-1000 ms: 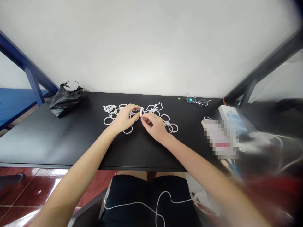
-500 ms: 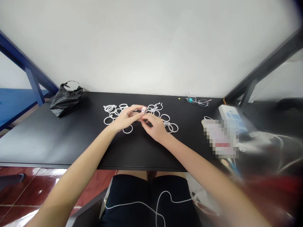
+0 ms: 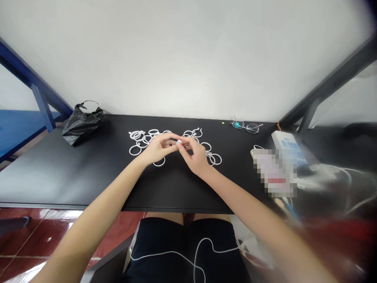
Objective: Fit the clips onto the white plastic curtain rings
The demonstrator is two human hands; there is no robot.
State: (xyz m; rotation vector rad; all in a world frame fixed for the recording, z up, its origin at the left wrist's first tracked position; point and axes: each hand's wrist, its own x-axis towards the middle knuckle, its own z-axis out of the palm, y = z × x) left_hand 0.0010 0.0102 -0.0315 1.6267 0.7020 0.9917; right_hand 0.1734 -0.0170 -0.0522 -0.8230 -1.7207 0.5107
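Both my hands meet above the middle of the black table. My left hand (image 3: 160, 147) is closed, its fingertips pinching a small white plastic ring piece (image 3: 179, 142). My right hand (image 3: 194, 153) grips the same piece from the other side with thumb and fingers. Most of the piece is hidden by the fingers. White rings with small eyelets, like curtain rings, lie on both sides: a left group (image 3: 135, 150) beside my left hand and a right group (image 3: 216, 159) beyond my right hand. Some rings lie partly hidden behind the hands.
A black plastic bag (image 3: 82, 124) sits at the table's back left. Eyeglasses (image 3: 246, 125) lie at the back right. A white box (image 3: 288, 145) and a blurred-out device (image 3: 275, 173) with cables stand at the right. A white cable (image 3: 165, 252) crosses my lap.
My right hand has shifted slightly up, and its fingertips have closed in against the left ones. The white piece now shows less between the fingers. The rings on the table have stayed put.
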